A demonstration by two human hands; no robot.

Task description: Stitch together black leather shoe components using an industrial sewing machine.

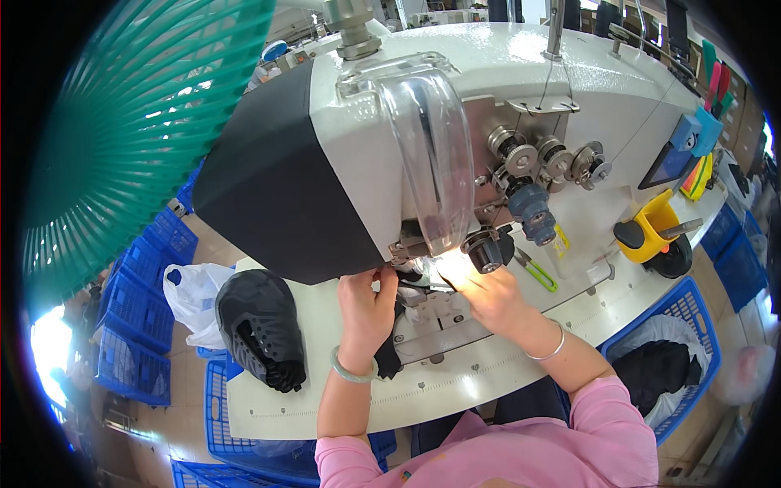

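A green fan cover (pixel 154 122) with radiating slats spreads across the upper left. Blue crates (pixel 134 366) stand on the tiled floor (pixel 187 366) below it, and a white plastic bag (pixel 191 297) shows by the left edge of the table (pixel 268 403). A green-handled tool (pixel 538 272) and a yellow holder (pixel 653 220) sit toward the right.

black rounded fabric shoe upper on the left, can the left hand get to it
Probably yes: the left hand is close to the shoe upper and only pale tabletop shows between them, though it is at the white sewing machine.
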